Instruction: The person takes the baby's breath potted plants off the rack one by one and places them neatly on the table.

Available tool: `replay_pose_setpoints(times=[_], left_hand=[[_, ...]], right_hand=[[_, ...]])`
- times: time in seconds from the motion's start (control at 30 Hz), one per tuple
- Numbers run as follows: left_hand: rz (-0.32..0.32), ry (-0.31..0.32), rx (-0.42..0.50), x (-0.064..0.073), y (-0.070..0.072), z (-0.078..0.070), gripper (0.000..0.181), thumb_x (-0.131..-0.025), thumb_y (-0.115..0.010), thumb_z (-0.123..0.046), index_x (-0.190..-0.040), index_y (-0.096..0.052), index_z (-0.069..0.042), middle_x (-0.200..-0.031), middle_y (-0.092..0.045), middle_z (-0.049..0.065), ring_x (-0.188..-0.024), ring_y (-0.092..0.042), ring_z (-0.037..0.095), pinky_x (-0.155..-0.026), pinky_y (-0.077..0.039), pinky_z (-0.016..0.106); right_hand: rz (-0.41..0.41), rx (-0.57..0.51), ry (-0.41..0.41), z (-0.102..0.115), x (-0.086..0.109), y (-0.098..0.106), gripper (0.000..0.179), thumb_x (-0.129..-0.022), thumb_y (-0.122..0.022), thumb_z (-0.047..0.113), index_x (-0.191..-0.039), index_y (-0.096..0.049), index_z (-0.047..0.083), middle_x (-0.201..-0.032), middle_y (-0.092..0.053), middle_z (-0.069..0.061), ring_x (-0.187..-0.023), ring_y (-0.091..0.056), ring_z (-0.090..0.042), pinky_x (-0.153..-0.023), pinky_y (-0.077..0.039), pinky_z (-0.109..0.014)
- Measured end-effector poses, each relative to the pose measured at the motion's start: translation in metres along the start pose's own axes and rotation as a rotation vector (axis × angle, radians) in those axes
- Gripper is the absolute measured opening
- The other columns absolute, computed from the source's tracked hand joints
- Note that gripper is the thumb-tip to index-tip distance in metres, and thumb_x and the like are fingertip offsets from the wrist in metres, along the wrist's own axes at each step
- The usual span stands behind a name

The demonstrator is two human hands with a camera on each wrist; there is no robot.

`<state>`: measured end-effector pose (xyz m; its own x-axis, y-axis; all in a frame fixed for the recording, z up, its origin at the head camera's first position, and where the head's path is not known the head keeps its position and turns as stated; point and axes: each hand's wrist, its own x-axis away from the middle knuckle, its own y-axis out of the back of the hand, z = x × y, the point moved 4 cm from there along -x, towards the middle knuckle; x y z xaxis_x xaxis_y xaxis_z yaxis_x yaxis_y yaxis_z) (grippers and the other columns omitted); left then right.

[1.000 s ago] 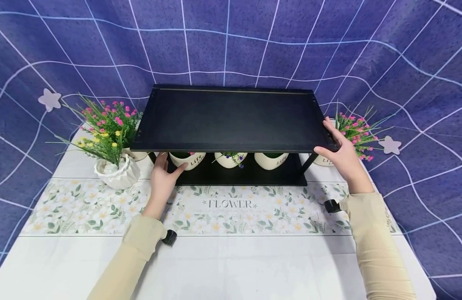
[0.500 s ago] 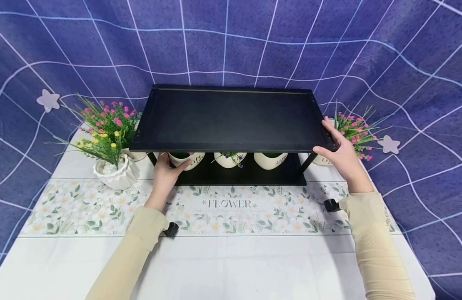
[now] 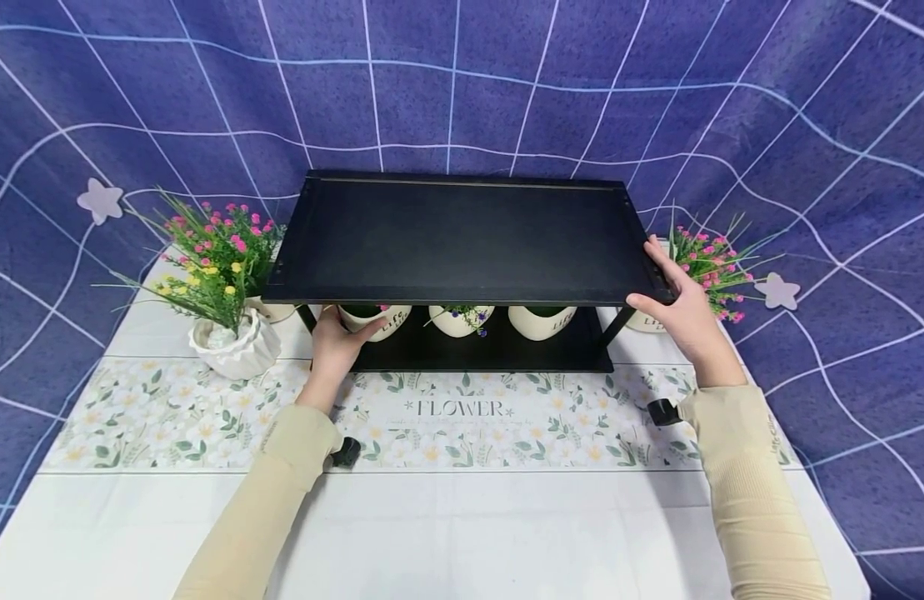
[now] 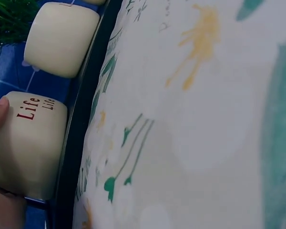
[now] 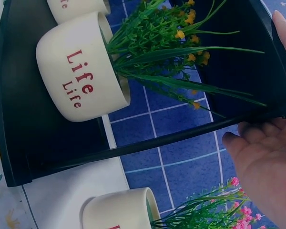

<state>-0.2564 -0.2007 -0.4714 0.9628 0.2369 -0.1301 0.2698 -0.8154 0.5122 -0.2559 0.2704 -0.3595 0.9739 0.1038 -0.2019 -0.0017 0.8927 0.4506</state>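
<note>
A black two-tier shelf (image 3: 462, 242) stands at the back of the table, with three cream flowerpots on its lower board. My left hand (image 3: 332, 346) reaches under the top board and grips the leftmost flowerpot (image 4: 33, 148), thumb over the front near the rim and fingers at its far side. That pot stands upright on the lower board, its plant mostly hidden by the top. My right hand (image 3: 682, 317) holds the shelf's right front corner, thumb at the front edge. Close by in the right wrist view is the right-hand pot (image 5: 81, 67), with yellow flowers.
Left of the shelf stand a white fluted pot (image 3: 240, 350) with yellow flowers and a pink-flowered plant (image 3: 232, 237). Another pink-flowered pot (image 5: 119, 210) stands right of the shelf. A floral runner (image 3: 454, 421) crosses the white table, and a blue gridded cloth (image 3: 462, 100) hangs behind.
My left hand has moved slightly right and further in, its thumb now lying across the front of the leftmost pot. The right hand and the shelf have stayed in place.
</note>
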Motion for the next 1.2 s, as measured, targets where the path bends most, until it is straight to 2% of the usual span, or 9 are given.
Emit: replay_pose_setpoints(times=[0.23,0.37,0.5,0.67,0.77,0.9,0.97,1.03,1.2], left_hand=[[-0.043,-0.039,-0.004,0.0,0.003,0.0,0.054,-0.078,-0.082,-0.033,-0.11,-0.063,0.006,-0.11,-0.065,0.024,-0.096,-0.063,0.037,-0.084,-0.052,0.048],[-0.075,-0.072,-0.013,0.002,0.006,-0.002,0.049,-0.076,-0.083,-0.033,-0.099,-0.065,0.005,-0.093,-0.068,0.021,-0.078,-0.061,0.03,-0.07,-0.049,0.038],[-0.082,-0.087,-0.031,0.006,0.009,-0.002,0.047,-0.075,-0.084,-0.035,-0.095,-0.062,0.001,-0.07,-0.057,0.012,-0.059,-0.047,0.02,-0.055,-0.037,0.027],[-0.05,-0.077,-0.045,0.011,0.012,0.0,0.05,-0.077,-0.082,-0.036,-0.105,-0.056,-0.005,-0.065,-0.041,0.003,-0.055,-0.037,0.016,-0.051,-0.03,0.026],[-0.037,-0.05,-0.041,0.015,0.015,0.0,0.046,-0.076,-0.083,-0.037,-0.091,-0.05,-0.008,-0.063,-0.036,0.001,-0.054,-0.035,0.016,-0.051,-0.029,0.027],[-0.022,-0.015,-0.014,0.02,0.019,0.0,0.052,-0.074,-0.084,-0.036,-0.075,-0.04,-0.009,-0.06,-0.033,-0.001,-0.053,-0.035,0.016,-0.052,-0.03,0.026],[-0.006,-0.007,0.002,0.023,0.02,-0.001,0.049,-0.074,-0.084,-0.036,-0.079,-0.043,-0.009,-0.062,-0.034,0.0,-0.055,-0.036,0.016,-0.053,-0.03,0.025],[0.013,0.001,0.025,0.027,0.021,-0.002,0.044,-0.075,-0.084,-0.035,-0.091,-0.052,-0.01,-0.068,-0.041,0.0,-0.061,-0.041,0.016,-0.056,-0.034,0.022],[0.072,0.028,0.039,0.034,0.026,-0.001,0.062,-0.077,-0.082,-0.038,-0.124,-0.053,-0.01,-0.105,-0.061,0.005,-0.09,-0.056,0.016,-0.071,-0.044,0.016]], right_hand=[[0.007,-0.019,-0.002,0.001,0.0,-0.001,0.073,-0.089,-0.069,0.011,-0.152,-0.033,0.016,-0.163,-0.019,0.003,-0.149,-0.017,-0.005,-0.104,-0.026,0.002],[0.014,-0.044,-0.002,0.001,0.0,-0.001,0.073,-0.09,-0.069,0.01,-0.153,-0.032,0.016,-0.163,-0.018,0.001,-0.149,-0.017,-0.006,-0.104,-0.027,0.001],[0.015,-0.05,0.001,0.001,0.0,-0.001,0.073,-0.09,-0.068,0.01,-0.153,-0.032,0.016,-0.163,-0.018,0.0,-0.149,-0.017,-0.006,-0.104,-0.027,0.001],[0.011,-0.035,0.006,0.001,0.0,-0.001,0.072,-0.09,-0.068,0.01,-0.153,-0.032,0.016,-0.163,-0.018,0.001,-0.15,-0.017,-0.006,-0.104,-0.026,0.002],[0.012,-0.024,0.005,0.001,0.0,-0.001,0.072,-0.09,-0.069,0.011,-0.153,-0.032,0.016,-0.163,-0.018,0.001,-0.15,-0.016,-0.006,-0.104,-0.026,0.002],[0.015,-0.018,0.0,0.0,0.0,-0.001,0.073,-0.09,-0.068,0.012,-0.153,-0.031,0.017,-0.163,-0.018,0.002,-0.15,-0.016,-0.006,-0.104,-0.025,0.002],[0.015,-0.019,-0.001,0.0,0.001,-0.001,0.073,-0.09,-0.069,0.012,-0.153,-0.031,0.017,-0.163,-0.018,0.003,-0.15,-0.016,-0.005,-0.104,-0.025,0.002],[0.013,-0.021,0.004,-0.001,0.001,-0.001,0.073,-0.09,-0.069,0.012,-0.153,-0.031,0.016,-0.163,-0.018,0.003,-0.15,-0.016,-0.005,-0.104,-0.025,0.002],[0.002,-0.017,0.01,-0.001,0.001,-0.001,0.073,-0.089,-0.069,0.011,-0.152,-0.033,0.015,-0.163,-0.019,0.002,-0.149,-0.017,-0.005,-0.105,-0.025,0.002]])
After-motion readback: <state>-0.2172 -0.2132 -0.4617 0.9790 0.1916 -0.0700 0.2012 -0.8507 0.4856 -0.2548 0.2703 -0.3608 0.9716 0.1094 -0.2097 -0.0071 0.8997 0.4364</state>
